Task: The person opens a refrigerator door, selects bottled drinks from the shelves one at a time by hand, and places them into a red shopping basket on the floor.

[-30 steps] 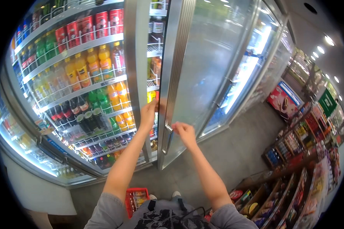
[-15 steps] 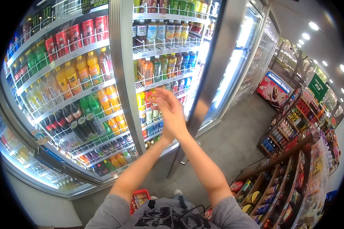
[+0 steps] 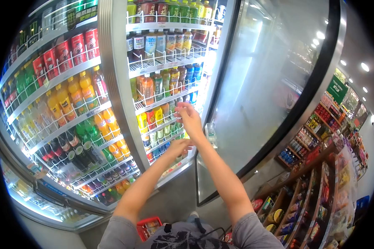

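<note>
My right hand (image 3: 190, 118) is raised before the lower shelves of the open drinks cooler (image 3: 166, 65), its fingers loosely bent and apart, with nothing visible in them. Below it, my left hand (image 3: 178, 148) is held out with its fingers pointing right, near the right forearm; it too shows nothing held. Yellow and red bottles (image 3: 150, 119) stand on the shelf to the left of my right hand. Orange and dark tea bottles (image 3: 147, 89) are one shelf higher. The glass door (image 3: 262, 87) stands swung out to the right of both hands.
A closed cooler with red cans (image 3: 63, 56) and juice bottles is at the left. On the floor near my feet sits a red basket (image 3: 148, 228). Snack shelves (image 3: 297, 199) run along the lower right, with a green sign (image 3: 337, 89) beyond.
The cooler door has swung wide open to the right, exposing the shelves. My hands came together in front of the cooler, then moved apart, the right one now higher. The view has shifted right.
</note>
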Available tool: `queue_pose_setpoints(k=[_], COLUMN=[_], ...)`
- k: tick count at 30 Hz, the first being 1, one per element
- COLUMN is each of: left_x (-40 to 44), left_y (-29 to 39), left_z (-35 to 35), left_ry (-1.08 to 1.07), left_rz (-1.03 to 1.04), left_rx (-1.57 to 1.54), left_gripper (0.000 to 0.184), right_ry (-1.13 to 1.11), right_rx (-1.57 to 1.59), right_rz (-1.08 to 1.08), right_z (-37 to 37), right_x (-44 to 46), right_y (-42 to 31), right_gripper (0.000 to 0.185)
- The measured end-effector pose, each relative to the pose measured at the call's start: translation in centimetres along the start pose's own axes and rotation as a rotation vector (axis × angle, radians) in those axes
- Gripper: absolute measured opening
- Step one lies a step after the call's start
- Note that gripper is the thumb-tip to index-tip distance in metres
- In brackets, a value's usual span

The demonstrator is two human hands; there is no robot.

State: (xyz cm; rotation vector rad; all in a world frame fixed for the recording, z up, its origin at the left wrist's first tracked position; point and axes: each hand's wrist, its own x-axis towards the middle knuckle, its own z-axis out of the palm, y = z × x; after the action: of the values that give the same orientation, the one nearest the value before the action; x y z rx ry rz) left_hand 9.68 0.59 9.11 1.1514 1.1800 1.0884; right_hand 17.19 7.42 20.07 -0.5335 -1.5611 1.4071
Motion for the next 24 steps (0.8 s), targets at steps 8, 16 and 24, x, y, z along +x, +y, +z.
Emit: queue_pose_setpoints(k=[8,16,24], left_x=[3.7,3.8,6.8], left_y=[-0.3,1.6,2.7], left_z=[-6.8,-10.0,-14.2], left_ry=[0.529,0.839,1.115], left_rz=[0.162,0.230,0.297], left_rx=[-0.191,-0.137,0.033], left_gripper=[0.034,0.045,0.060], right_ry=[-0.030,-0.255,-0.315], right_rx=[0.084,0.022,0.069], right_rz=[0.121,0.090,0.081], right_z=[0.8,4.8,6.2], right_x=[6.8,14.5,16.6], right_y=[7.9,13.0,14.9], right_gripper=[0.029,0.027,0.030])
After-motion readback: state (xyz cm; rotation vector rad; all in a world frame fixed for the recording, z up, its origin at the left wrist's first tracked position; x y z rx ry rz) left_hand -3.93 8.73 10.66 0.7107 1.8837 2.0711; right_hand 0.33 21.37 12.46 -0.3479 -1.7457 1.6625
